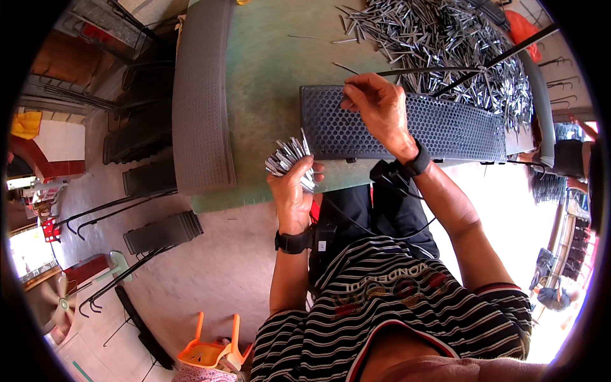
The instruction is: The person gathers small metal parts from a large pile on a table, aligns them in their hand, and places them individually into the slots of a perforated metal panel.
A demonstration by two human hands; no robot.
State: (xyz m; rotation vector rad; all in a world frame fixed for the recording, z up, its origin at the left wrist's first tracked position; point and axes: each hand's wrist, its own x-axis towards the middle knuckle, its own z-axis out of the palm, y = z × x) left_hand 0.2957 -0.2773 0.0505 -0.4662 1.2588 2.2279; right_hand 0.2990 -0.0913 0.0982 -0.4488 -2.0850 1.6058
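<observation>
Your left hand is gripping metal strips, fingers curled round bundle, by left end of perforated panel. Your right hand is hovering over panel, fingers half-curled; can't tell if pinching anything. Strips probably handling stiff, light, slippery; best gripping mid-bundle.

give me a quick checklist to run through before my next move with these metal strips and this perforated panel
1. Left hand has the bundle of metal strips secured: ok, thumb and fingers are closed around it.
2. Right hand is at the perforated panel: ok, it is over the panel's left part.
3. Right grip holds a strip: cannot tell, the fingertips are too unclear.
4. More strips are available: ok, a large pile lies at the table's far right.
5. All strips on the table are gathered: not ok, a few loose strips lie apart from the pile.
</observation>
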